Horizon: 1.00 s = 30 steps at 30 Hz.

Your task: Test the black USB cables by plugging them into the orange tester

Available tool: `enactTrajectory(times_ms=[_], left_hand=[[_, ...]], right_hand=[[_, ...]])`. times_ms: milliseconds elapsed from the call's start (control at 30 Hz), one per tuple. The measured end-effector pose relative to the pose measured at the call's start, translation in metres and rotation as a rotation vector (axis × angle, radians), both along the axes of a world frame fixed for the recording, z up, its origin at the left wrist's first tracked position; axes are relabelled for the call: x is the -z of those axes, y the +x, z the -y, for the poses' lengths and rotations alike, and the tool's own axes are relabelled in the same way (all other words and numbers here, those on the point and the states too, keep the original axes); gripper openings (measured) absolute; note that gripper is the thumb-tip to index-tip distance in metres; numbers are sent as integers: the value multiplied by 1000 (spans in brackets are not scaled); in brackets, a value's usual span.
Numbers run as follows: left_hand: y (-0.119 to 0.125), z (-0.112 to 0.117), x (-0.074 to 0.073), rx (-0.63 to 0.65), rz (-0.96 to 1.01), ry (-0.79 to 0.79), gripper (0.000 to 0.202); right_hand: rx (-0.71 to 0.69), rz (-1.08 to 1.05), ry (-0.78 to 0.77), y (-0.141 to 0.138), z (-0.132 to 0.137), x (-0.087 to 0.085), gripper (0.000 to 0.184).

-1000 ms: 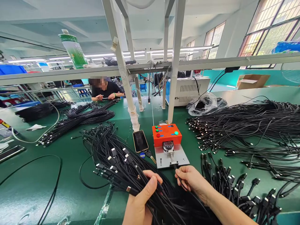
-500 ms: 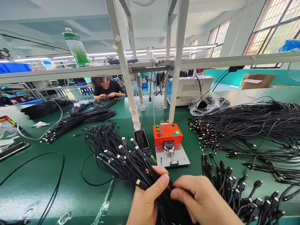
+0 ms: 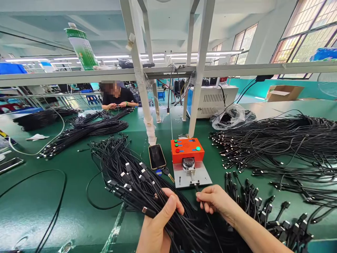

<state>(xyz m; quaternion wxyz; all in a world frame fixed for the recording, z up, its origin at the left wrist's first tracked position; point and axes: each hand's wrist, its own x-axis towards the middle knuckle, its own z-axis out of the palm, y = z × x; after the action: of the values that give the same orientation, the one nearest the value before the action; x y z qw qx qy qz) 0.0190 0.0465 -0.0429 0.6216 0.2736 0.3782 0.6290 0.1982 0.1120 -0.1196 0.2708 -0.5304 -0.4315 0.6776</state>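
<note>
My left hand (image 3: 160,221) is wrapped around a thick bundle of black cables (image 3: 131,196), whose plugs with bright metal tips fan out up and to the left. My right hand (image 3: 217,202) pinches a single black cable (image 3: 210,221) close to its plug. That plug is at the front edge of the metal plate of an orange test box (image 3: 187,149); whether it sits inside the slot I cannot tell. A small digital gauge (image 3: 189,162) is mounted on the plate, and coloured buttons are on the box top.
Left of the box lie a phone (image 3: 157,156) and a key (image 3: 168,174). More cables (image 3: 271,140) are heaped at right, with upright plugs (image 3: 263,211) nearer me. Metal frame posts (image 3: 198,70) rise behind the box. Across the bench sits a co-worker (image 3: 118,96).
My right hand has moved away from the bundle, up and forward to the plate, with one cable in its fingers. My left hand has shifted slightly left with the bundle.
</note>
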Motion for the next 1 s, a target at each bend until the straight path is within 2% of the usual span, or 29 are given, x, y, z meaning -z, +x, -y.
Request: enactTrajectory(times_ms=[300, 1000], left_hand=[[-3, -6, 2, 64, 13, 15, 17], [-8, -6, 9, 111, 61, 66, 13]], right_hand=[[86, 31, 17, -10, -6, 2, 30], [82, 34, 7, -14, -7, 0, 31]])
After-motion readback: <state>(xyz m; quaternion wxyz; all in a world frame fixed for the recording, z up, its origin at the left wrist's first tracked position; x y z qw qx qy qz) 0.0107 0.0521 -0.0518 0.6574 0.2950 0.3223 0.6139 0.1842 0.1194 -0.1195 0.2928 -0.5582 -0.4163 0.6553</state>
